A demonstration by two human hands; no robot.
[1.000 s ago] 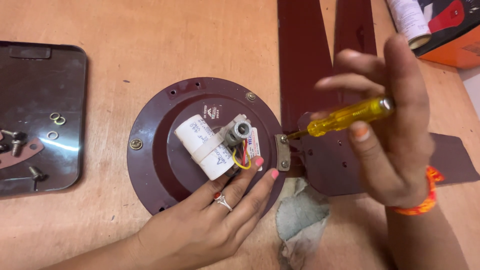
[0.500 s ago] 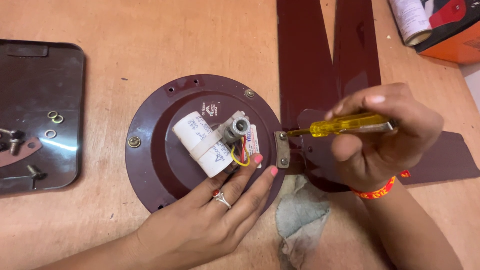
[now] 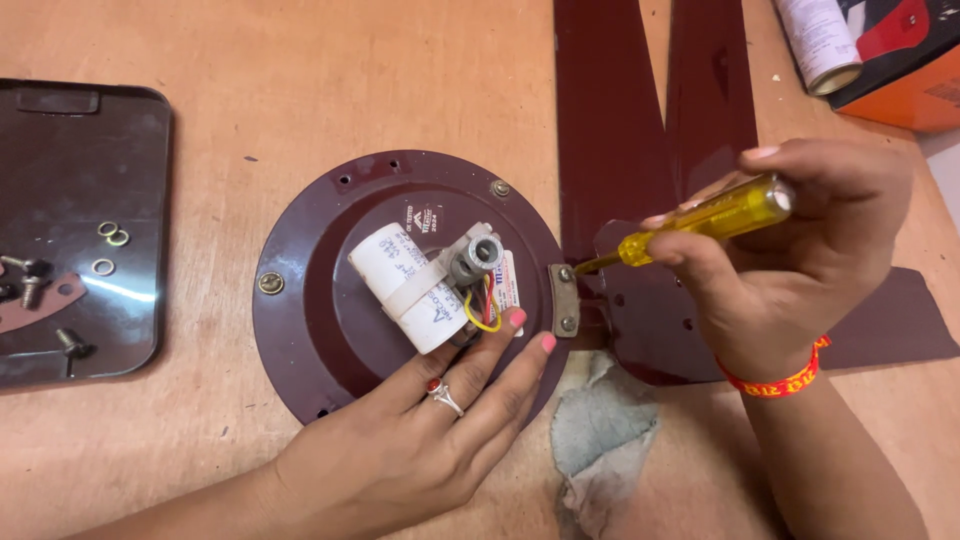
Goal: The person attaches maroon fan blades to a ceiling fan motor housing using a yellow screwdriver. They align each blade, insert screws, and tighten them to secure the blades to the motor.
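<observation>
A round maroon fan motor housing (image 3: 330, 300) lies on the wooden table, with a white cylindrical capacitor (image 3: 405, 285), a metal shaft end (image 3: 478, 255) and coloured wires at its middle. My left hand (image 3: 420, 435) rests flat on its lower right part, fingertips beside the wires. My right hand (image 3: 800, 250) grips a yellow-handled screwdriver (image 3: 700, 218), its tip set on the upper screw of a small metal bracket (image 3: 565, 298) at the housing's right rim. Maroon fan blades (image 3: 650, 130) extend from that bracket up and to the right.
A dark tray (image 3: 85, 140) at the left holds loose screws and washers (image 3: 110, 235). A grey rag (image 3: 600, 440) lies below the bracket. A white can (image 3: 815, 40) and an orange box (image 3: 905, 80) stand at the top right corner.
My right hand has closed around the screwdriver and turned over, bringing the tip down onto the bracket's screw. My left hand and the housing have stayed in place.
</observation>
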